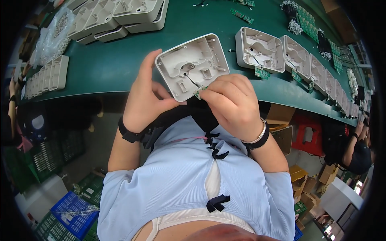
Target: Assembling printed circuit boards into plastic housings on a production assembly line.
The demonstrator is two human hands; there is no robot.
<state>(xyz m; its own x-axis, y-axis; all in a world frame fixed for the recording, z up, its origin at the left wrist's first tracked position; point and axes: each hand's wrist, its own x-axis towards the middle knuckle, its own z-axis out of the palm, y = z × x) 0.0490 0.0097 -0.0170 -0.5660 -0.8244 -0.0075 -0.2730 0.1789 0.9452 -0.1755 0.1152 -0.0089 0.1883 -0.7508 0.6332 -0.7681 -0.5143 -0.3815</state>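
Observation:
Tilted over the front edge of the green table is a white plastic housing (192, 56), its hollow inside facing up. My left hand (149, 86) grips it by the left side, thumb and fingers around the wall. A short dark cable runs from a round opening inside the housing to a small green circuit board (198, 93) at its near rim. My right hand (232, 100) pinches that board between thumb and fingertips, covering most of it. To the right stands another open housing (260, 50), with a wired circuit board (262, 72) hanging out at its near side.
Several more housings (317, 76) curve away in a row along the right table edge. Stacked housings (138, 14) and a plastic bag of small parts (54, 32) lie at the back left. Circuit boards (307, 22) and cable bundles fill the far right. Other people sit at both sides.

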